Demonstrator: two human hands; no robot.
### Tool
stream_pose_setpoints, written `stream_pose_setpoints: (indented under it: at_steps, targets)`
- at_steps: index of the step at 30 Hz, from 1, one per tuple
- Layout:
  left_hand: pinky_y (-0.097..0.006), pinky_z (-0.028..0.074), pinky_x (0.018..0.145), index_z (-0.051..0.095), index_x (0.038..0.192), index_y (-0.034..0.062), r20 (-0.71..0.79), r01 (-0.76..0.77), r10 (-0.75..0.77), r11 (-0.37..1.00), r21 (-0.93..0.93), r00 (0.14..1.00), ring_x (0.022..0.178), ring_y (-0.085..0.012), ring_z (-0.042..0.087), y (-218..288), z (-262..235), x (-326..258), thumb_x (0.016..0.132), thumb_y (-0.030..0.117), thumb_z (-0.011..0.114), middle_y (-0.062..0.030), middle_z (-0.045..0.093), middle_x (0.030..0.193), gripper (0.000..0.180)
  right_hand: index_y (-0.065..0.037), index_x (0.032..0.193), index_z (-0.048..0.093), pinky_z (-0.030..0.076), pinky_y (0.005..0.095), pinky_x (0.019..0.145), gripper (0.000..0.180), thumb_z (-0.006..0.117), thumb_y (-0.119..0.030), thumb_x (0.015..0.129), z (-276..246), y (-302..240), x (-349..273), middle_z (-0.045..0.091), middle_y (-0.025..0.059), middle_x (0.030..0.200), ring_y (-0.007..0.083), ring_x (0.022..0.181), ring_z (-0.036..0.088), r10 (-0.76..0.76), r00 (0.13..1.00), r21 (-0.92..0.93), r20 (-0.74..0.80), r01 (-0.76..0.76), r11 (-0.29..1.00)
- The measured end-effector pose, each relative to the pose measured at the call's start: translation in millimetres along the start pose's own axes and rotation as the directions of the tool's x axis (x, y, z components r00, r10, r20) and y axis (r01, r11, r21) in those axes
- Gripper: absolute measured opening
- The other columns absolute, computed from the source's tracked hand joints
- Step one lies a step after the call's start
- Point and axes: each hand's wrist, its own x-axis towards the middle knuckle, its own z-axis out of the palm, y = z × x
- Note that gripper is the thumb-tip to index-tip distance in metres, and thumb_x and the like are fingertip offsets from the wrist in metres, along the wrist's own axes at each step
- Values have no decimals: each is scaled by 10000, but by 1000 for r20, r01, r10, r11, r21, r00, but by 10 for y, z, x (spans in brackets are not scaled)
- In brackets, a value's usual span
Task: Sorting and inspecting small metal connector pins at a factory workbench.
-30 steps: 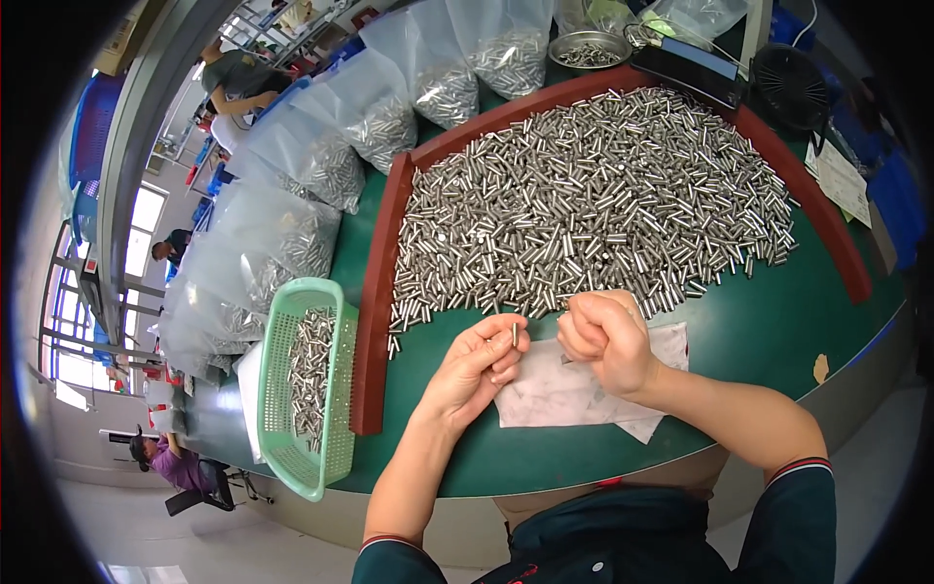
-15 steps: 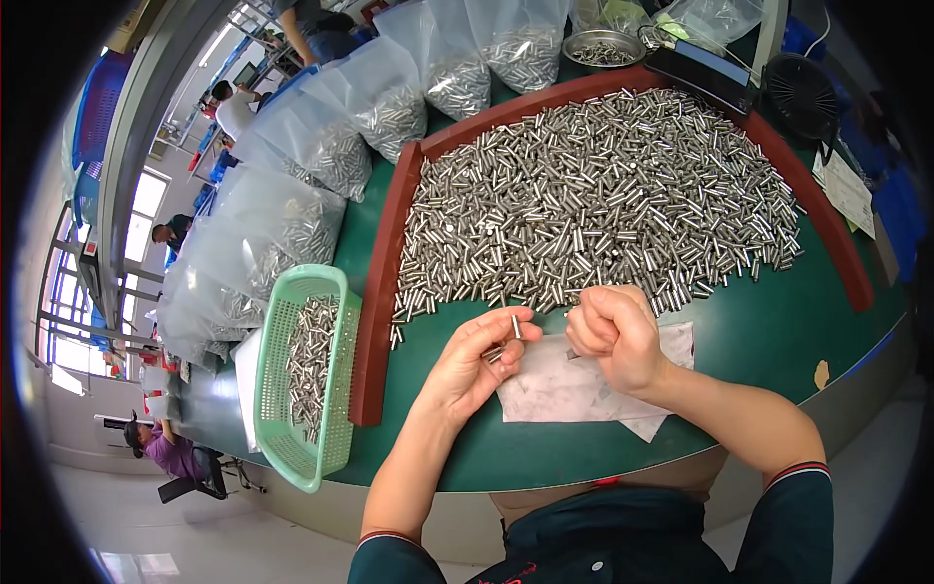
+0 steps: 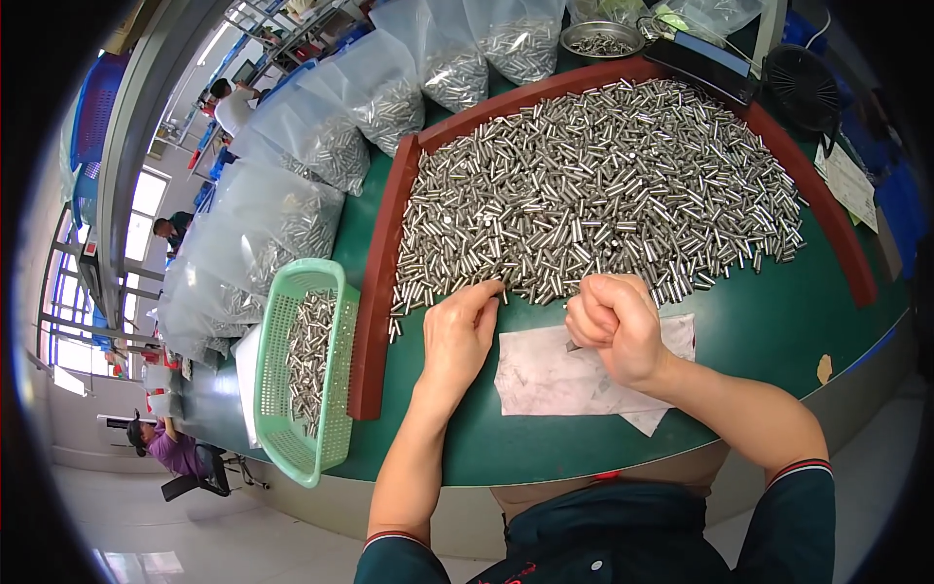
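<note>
At metal pins (image 3: 584, 185), left hand (image 3: 455, 336); over cloth (image 3: 545, 378), curled right hand (image 3: 620, 331)

- Cylindrical pins (image 3: 603, 185): smooth bare metal, glossy along their sides.
- Perforated basket (image 3: 338, 384): pale green plastic with a slight sheen.
- Bags (image 3: 238, 206): thin translucent plastic, creased and shiny.
- Border strip (image 3: 373, 326): smooth, fairly matt, reddish-brown; material unclear.
- Tabletop (image 3: 749, 331): smooth, green, softly reflective.
- Rag (image 3: 530, 375): matt, smudged whitish cloth.
- Dish (image 3: 637, 44): shiny metal.
</note>
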Motion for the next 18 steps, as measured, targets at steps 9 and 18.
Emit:
stream_pose_setpoints:
  at_steps: [9,18]
  targets:
    - [-257,354,429,582,747,8,142,20,-12,998,-53,990,437,-129,426,85,-50,-21,696,56,644,-67,488,534,94,-109,478,257,162,243,392,379,341,-188,839,10,-5,10,250,-3,405,80,388,167,19,1000,31,-7,-18,999]
    - [-227,312,407,601,715,-7,329,51,25,974,-220,944,430,-83,375,388,-17,-171,693,26,644,-41,488,524,59,-108,470,261,167,250,396,376,348,-181,828,-31,-10,-13,259,-3,408,87,388,181,-27,1000,66,-7,27,997]
